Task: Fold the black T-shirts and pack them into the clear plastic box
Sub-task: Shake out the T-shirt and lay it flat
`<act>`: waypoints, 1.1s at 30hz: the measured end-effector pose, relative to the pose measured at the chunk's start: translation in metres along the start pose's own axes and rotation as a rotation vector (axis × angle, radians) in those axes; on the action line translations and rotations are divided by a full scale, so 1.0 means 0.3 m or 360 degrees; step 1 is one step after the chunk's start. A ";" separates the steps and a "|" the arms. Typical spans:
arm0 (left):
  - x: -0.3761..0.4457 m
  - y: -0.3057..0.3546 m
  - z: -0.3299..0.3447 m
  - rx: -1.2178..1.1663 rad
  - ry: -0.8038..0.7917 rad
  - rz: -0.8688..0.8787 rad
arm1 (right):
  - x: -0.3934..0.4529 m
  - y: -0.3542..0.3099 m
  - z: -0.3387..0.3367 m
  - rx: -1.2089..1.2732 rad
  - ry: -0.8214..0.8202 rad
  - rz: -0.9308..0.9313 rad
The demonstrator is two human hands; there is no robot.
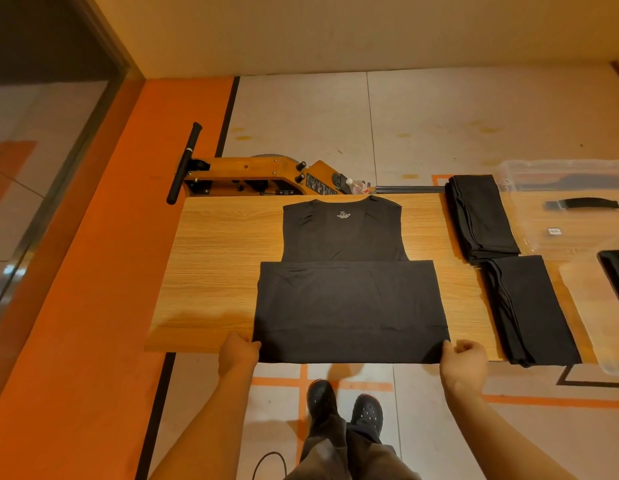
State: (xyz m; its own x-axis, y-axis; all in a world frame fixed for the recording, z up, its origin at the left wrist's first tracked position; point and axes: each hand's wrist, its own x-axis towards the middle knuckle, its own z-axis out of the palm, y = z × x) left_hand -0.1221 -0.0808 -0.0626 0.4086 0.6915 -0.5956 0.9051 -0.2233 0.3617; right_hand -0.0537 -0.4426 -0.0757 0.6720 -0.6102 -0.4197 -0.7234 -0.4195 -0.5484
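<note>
Feet: a person stands at the near edge of a wooden table (211, 271), dark shoes (342, 407) on a pale floor crossed by orange tape.
Left hand (237, 355): at the near left corner of the shirt, fingers curled onto the cloth's edge and pinching it against the table's rim.
Right hand (464, 362): at the near right corner, fingers curled, thumb and fingertips pinching the hem.
Shirt (349, 299): a black T-shirt lies flat mid-table, collar at the far end, a pale XL print just below the neckline. Its sides are folded in, and the lower part is doubled up over the body, making a wider band that overhangs the near edge slightly.
Near stack (533, 310): folded black shirts right of the open one, apart from it, reaching the near edge of the table.
Far stack (481, 216): more folded black shirts beyond the near stack, just touching it at the corner, running to the far edge.
Box (564, 174): clear plastic, at the far right, beside the far stack; something dark shows inside, too unclear to name.
Lid (585, 216): a clear panel with a black handle lies on the right of the table, near side of the box.
Machine (252, 176): a wooden frame with a black handlebar stands on the floor beyond the far left of the table; a small bottle (357, 186) rests at its right end.
</note>
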 end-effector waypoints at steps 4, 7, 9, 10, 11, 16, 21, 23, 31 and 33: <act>0.007 0.087 0.004 0.0178 0.0261 0.0224 | -0.021 -0.081 0.019 -0.0406 0.0121 -0.0524; 0.009 0.185 0.019 0.0324 0.0279 0.0501 | -0.033 -0.158 0.072 -0.0588 -0.0020 -0.0917; 0.021 0.246 0.039 0.0479 0.0259 0.0726 | -0.038 -0.204 0.117 -0.0750 -0.0142 -0.1136; 0.030 0.272 0.052 0.0594 0.0235 0.0843 | -0.040 -0.224 0.139 -0.0838 -0.0201 -0.1239; 0.038 0.296 0.066 0.0729 0.0192 0.0948 | -0.040 -0.238 0.162 -0.0924 -0.0258 -0.1334; 0.071 0.378 0.128 0.1279 -0.0091 0.1288 | -0.027 -0.272 0.266 -0.1228 -0.0452 -0.1597; 0.144 0.368 0.150 0.1399 -0.0127 0.1405 | 0.017 -0.255 0.287 -0.1248 -0.0389 -0.1360; 0.169 0.361 0.145 0.1377 -0.0002 0.1489 | 0.039 -0.258 0.279 -0.1191 -0.0293 -0.1276; 0.289 0.487 0.121 0.1172 0.0104 0.1415 | 0.111 -0.458 0.313 -0.0969 -0.0140 -0.1451; 0.317 0.529 0.125 0.1183 0.0121 0.1401 | 0.124 -0.519 0.342 -0.1020 -0.0230 -0.1534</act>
State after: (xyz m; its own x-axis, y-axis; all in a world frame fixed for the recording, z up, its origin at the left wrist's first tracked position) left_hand 0.0648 -0.0762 -0.0887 0.9473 0.1296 -0.2931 0.1662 -0.9807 0.1034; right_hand 0.1003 -0.3309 -0.0801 0.9688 0.2112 -0.1294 0.1767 -0.9554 -0.2364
